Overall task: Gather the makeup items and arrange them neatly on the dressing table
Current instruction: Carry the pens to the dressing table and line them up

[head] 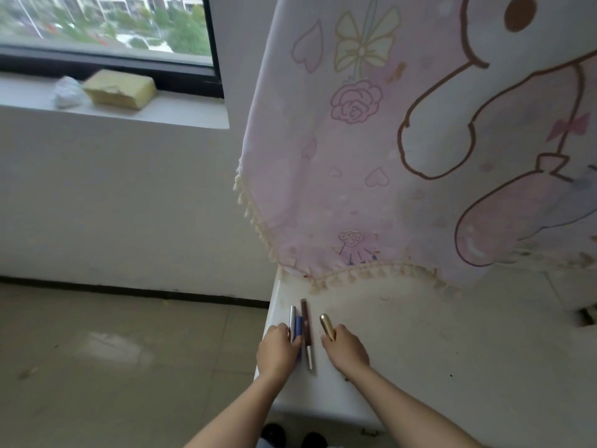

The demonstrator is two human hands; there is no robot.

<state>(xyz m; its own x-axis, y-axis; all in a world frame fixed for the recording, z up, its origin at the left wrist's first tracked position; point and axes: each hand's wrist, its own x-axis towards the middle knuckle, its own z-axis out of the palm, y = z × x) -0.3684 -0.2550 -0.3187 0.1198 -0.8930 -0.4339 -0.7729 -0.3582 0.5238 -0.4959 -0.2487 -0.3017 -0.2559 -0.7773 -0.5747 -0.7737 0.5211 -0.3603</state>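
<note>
Several slim makeup sticks lie side by side near the left edge of the white dressing table [436,344]. A silver stick [292,321] and a blue one [298,328] are under the fingers of my left hand [277,350], which rests on them. A dark red pencil with a silver end [307,333] lies bare between my hands. My right hand [347,349] grips a gold tube [327,325] that points away from me.
A pink cartoon-print cloth with a tasselled hem [403,156] hangs over the back of the table. The table's left edge drops to a tiled floor [113,350]. A window sill [129,108] holds a yellow sponge and a crumpled white wad. A small dark object [588,315] sits at far right.
</note>
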